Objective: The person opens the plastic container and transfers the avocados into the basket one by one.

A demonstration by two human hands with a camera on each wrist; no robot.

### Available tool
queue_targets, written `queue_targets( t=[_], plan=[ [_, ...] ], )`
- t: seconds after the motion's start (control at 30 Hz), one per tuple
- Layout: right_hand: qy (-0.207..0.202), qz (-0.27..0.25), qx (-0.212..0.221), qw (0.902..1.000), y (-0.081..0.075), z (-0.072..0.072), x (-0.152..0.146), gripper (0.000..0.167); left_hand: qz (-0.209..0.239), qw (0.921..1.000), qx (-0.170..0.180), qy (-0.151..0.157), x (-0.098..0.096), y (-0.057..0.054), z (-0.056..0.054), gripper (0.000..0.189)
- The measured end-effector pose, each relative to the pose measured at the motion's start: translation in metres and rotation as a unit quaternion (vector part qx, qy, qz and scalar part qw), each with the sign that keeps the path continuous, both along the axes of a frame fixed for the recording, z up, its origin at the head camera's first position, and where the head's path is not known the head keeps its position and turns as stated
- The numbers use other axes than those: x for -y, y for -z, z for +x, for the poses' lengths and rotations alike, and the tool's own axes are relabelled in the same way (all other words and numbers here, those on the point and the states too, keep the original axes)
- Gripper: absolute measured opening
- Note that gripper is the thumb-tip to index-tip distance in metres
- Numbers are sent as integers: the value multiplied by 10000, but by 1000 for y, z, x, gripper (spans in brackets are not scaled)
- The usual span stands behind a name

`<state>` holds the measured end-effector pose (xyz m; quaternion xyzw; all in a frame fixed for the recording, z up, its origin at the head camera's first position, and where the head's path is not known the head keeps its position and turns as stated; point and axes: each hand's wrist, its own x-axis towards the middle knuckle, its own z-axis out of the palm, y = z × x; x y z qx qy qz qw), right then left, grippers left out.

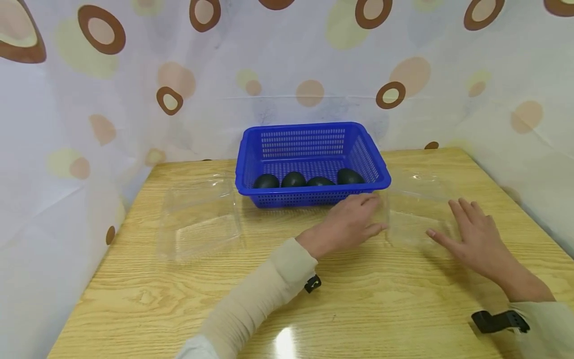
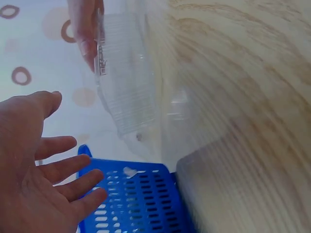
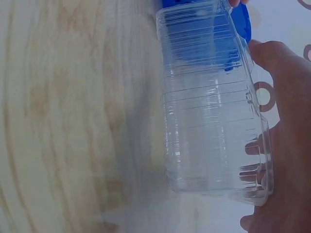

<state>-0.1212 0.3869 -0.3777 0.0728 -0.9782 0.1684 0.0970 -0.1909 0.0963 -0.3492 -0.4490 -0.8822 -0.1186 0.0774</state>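
Note:
A clear plastic container [image 1: 414, 222] stands on the right side of the table, its ribbed side wall [image 3: 204, 126] filling much of the right wrist view. My left hand [image 1: 343, 224] is just left of it, fingers extended and holding nothing; the left wrist view shows this hand [image 2: 46, 165] spread and apart from the plastic. At the container's right side is my right hand [image 1: 477, 242], thumb and fingers spread. Some of its fingertips show through the plastic near the rim in the right wrist view; whether they touch it I cannot tell.
A blue slotted basket [image 1: 305, 127] stands at the back middle, with several dark, egg-shaped fruits [image 1: 293, 179] along its near side. Another clear plastic container [image 1: 202, 224] is on the left of the wooden table [image 1: 358, 309]. Patterned sheeting [image 1: 269, 65] encloses the back and sides.

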Motion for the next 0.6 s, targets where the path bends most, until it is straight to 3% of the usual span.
queue_targets(
  t=[0.13,0.3,0.6],
  plan=[
    [-102,177,-186,9996,-5,0,-2,88,152,9998,-67,-56,13,-7,2,56],
    [-251,364,-437,9981,-16,0,3,86,397,9988,189,-213,33,-18,5,55],
    [-612,573,-670,9942,-43,3,36,86,973,9938,265,-459,73,-35,6,54]
  ],
)
